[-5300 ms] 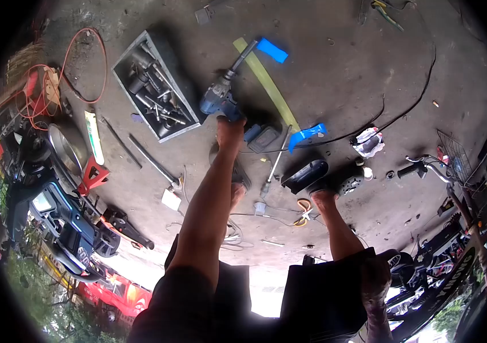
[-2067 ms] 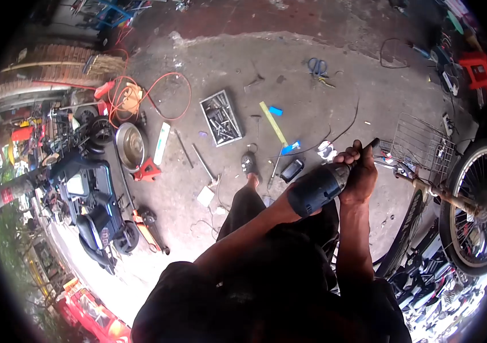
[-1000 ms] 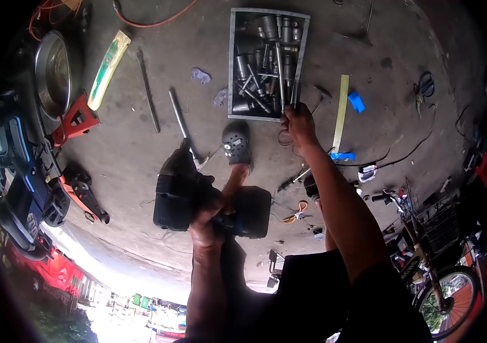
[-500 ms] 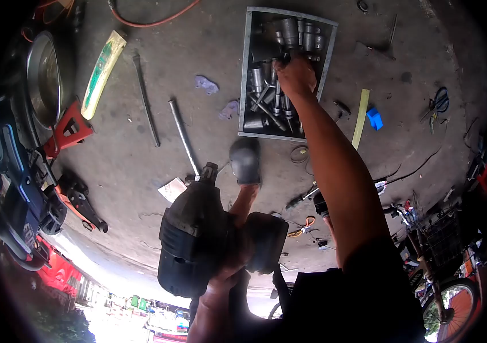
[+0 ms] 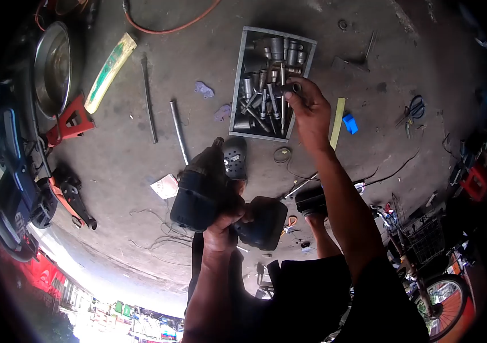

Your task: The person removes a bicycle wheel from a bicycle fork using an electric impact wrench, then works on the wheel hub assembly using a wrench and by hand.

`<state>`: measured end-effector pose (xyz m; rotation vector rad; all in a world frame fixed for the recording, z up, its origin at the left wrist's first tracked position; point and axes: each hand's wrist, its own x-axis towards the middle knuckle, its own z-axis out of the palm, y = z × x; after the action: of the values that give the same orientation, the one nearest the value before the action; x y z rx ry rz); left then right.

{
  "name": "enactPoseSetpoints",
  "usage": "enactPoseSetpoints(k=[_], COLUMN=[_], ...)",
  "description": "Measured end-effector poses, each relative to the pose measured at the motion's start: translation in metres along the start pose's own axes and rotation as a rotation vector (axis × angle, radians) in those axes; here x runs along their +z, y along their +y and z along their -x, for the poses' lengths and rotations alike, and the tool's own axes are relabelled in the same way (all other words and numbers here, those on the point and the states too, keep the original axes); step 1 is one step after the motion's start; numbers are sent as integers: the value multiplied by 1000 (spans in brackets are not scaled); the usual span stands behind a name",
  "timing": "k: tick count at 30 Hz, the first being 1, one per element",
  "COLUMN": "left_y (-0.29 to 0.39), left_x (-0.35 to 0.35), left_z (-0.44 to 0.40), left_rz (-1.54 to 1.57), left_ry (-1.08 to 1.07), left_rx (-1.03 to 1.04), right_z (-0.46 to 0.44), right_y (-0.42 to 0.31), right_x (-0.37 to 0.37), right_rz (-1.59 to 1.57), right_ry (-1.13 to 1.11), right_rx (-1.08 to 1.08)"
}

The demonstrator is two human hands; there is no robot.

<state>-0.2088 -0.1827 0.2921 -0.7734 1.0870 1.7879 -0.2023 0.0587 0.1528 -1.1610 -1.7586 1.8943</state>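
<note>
My left hand (image 5: 226, 224) is wrapped round the grip of a dark cordless impact wrench (image 5: 197, 191), whose bare square drive points up and away from me and whose battery sits to the right of the hand. My right hand (image 5: 310, 108) pinches a short dark socket (image 5: 290, 89) over the right side of a grey metal tray (image 5: 236, 94). Inside the tray lie several sockets (image 5: 247, 86) and extension bars. A dark clog (image 5: 235, 157) on my foot stands just below the tray.
On the left are a metal basin (image 5: 54, 68), a red stand (image 5: 72, 121), a green-and-white strip (image 5: 110, 71) and metal bars (image 5: 179, 131). Right of the tray lie a yellow strip (image 5: 338, 123), a blue piece (image 5: 350, 123) and scissors (image 5: 412, 108). A bicycle wheel (image 5: 443, 303) stands lower right.
My right hand has come up out of the tray's contents with a dark socket in its fingers. The long extension it held earlier is no longer in it. The wrench has shifted slightly up and right.
</note>
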Motion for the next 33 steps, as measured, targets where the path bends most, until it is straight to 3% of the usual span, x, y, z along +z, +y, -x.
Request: enactPoseSetpoints(k=[4,11,18,22,33], left_y=[-1,-28,-45,-45,-33], left_x=[16,40,148,202,281], left_z=[9,57,189,258,416], left_rz=[80,-10,-67,-187,-559], left_ry=[-82,-251,-514,-629,-941], left_rx=[-59,-95,-239,-189,3], right_z=[16,80,172,235,385], right_y=[-52,-178,-309,-391,-541], right_x=[-39,-103,-185,-224,-306], right_rz=[-702,-664,-477,-567,-593], right_ry=[-105,-69,-42,63,211], right_rx=[436,329,250,279,-75])
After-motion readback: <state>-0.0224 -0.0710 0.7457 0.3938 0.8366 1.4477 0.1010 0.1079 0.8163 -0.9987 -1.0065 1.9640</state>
